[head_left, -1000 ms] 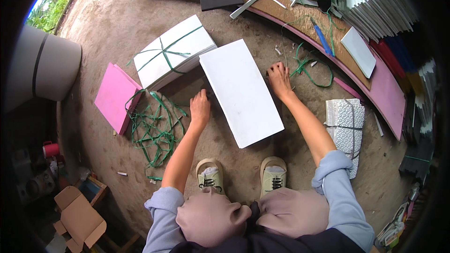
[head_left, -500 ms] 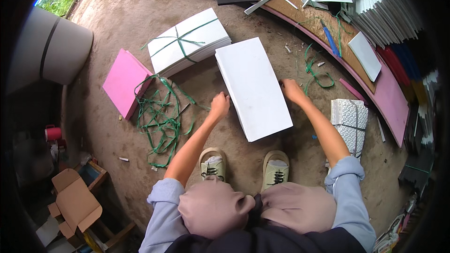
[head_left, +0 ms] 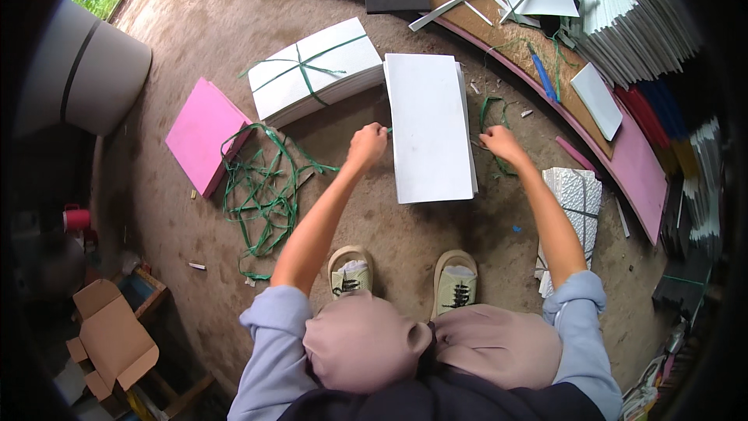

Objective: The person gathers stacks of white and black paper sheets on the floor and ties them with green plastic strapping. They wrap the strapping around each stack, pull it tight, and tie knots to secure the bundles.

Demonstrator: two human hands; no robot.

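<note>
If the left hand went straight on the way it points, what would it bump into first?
The left hand would probably meet the left side of the nearer white stack first, though height is hard to judge.

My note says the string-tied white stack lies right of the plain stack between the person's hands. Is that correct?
Wrong side: the head view shows the string-tied white stack lying left of the plain stack between the left hand and right hand.
</note>
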